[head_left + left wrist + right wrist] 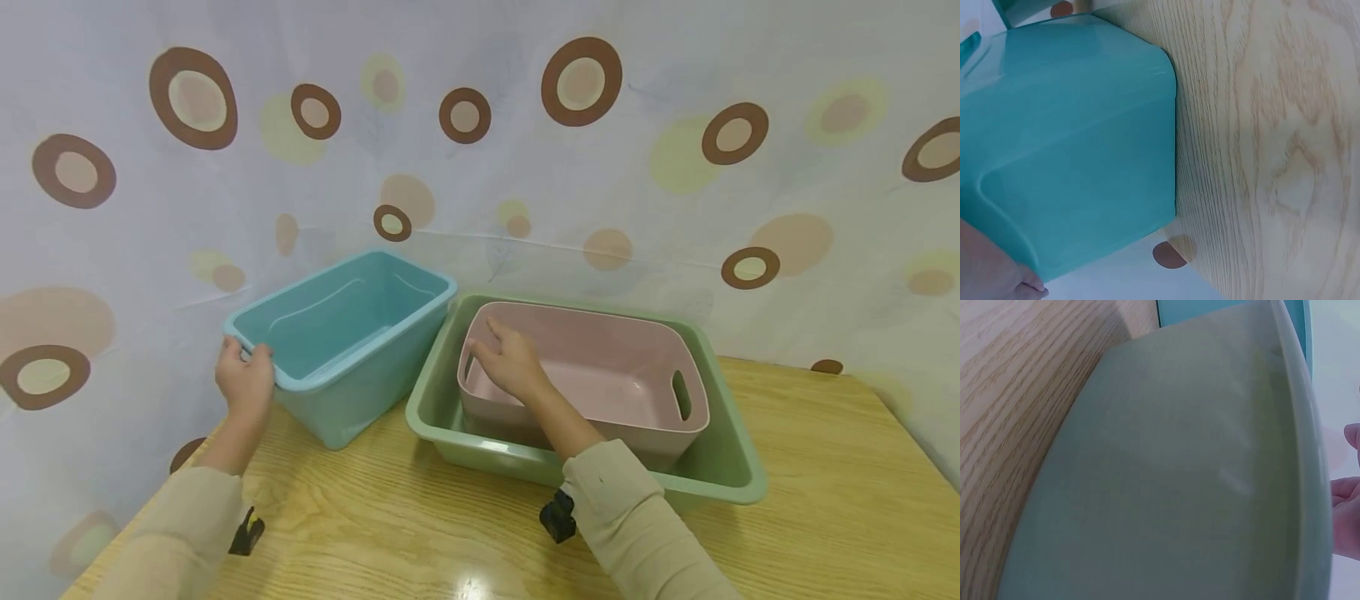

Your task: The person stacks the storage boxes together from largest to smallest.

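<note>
A blue plastic bin [378,379] stands on the left of the table. My left hand [246,379] grips the rim at its near left end, and the left wrist view shows the bin's outer side [1085,169] close up. Right of it, a pink basket [592,367] with handle holes sits inside a larger green basin [480,454]. Above the pink basket's left end is my right hand [512,358], thumb and fingers apart, holding nothing. In the right wrist view the green basin's outer wall [1166,456] hides much of the scene; part of the hand shows at the right edge.
The wooden table [390,517] extends in front of the containers and to the right. Behind and to the left hangs a pale cloth [525,192] with brown and green circles. Black devices [558,517] are worn at both wrists.
</note>
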A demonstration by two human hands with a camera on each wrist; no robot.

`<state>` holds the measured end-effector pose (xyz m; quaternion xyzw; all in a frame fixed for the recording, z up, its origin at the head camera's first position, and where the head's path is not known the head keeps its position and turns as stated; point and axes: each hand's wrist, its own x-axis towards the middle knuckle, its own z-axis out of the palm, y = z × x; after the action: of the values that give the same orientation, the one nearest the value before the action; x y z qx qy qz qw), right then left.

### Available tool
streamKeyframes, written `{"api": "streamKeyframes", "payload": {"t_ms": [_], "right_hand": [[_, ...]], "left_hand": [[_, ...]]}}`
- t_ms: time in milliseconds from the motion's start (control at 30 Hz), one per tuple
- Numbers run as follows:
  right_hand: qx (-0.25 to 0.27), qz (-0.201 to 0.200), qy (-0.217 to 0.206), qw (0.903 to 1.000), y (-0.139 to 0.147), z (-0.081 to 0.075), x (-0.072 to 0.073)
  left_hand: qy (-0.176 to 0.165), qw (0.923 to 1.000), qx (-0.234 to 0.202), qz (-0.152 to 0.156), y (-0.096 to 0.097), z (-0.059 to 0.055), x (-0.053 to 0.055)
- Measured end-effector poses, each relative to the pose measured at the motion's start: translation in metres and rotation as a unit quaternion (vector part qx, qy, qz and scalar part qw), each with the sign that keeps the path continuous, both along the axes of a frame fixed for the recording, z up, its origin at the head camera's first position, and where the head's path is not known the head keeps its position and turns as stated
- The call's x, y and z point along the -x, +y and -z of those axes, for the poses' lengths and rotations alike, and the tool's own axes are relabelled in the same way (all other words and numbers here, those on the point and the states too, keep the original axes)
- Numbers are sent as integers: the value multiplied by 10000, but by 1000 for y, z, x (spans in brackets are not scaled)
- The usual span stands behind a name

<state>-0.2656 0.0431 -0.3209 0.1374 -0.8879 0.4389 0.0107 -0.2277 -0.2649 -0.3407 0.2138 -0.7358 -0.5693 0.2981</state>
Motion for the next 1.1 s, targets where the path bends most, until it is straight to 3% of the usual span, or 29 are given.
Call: {"api": "streamKeyframes", "payload": {"t_ms": [300, 567, 767, 1100], "right_hand": [[-84, -2, -49, 10000, -6, 0, 1], [-159, -149, -79, 9997, -11, -1, 3], [-371, -427, 152, 9983, -19, 2, 8], [-457, -831, 446, 9945, -34, -8, 14]], "left_hand": [[-366, 9979, 523, 63, -17, -3, -5], [-536, 9970, 329, 447, -29, -5, -11], [-835, 9941, 432, 539, -38, -4, -11], [-1009, 9870, 469, 1163, -53, -8, -12]]}}
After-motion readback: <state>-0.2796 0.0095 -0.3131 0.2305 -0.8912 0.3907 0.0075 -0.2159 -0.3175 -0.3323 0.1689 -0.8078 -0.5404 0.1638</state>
